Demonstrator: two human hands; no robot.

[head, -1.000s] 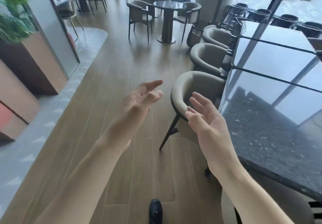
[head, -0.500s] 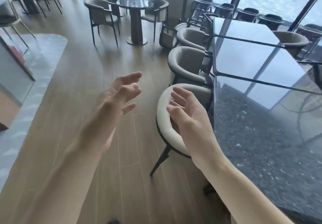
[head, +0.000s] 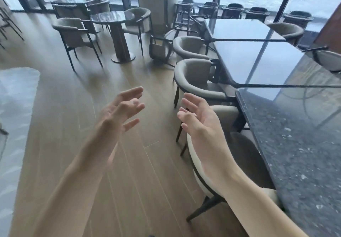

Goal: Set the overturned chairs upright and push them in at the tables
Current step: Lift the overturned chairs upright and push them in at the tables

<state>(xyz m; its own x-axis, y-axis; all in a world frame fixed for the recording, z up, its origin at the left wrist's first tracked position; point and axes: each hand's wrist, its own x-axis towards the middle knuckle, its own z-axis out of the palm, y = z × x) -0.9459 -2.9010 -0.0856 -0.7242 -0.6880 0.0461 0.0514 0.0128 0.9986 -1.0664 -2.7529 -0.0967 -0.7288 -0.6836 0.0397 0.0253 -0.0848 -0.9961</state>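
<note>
Rug (head: 16,107): pale patterned patch on the wood floor (head: 77,92) at the far left.
Round table (head: 113,18): stands back left on a single thick post, with upright grey armchairs around it; one armchair (head: 73,33) is on its left side.
Left hand (head: 121,109): raised over the bare floor, fingers spread and nearly straight, holding nothing and touching nothing.
Overturned chair (head: 160,48): lies tipped on its side on the floor beside the pillar (head: 156,2), at the far end of the long table, its dark frame and legs pointing sideways. It is well apart from both hands.
Right hand (head: 199,118): raised palm inward, fingers loosely extended, empty; it is seen in front of the nearest chair, and contact cannot be told.
Nearest chair (head: 201,177): upright, pale curved back, tucked against the long table's edge under the right forearm.
Next chairs: a second chair (head: 191,78) and a third chair (head: 188,44) stand upright in a row along the same table edge.
Long table (head: 276,107): dark glossy tops set end to end along the right, reflecting the window frames.
Far row: dark chairs (head: 232,9) lined against the window.
</note>
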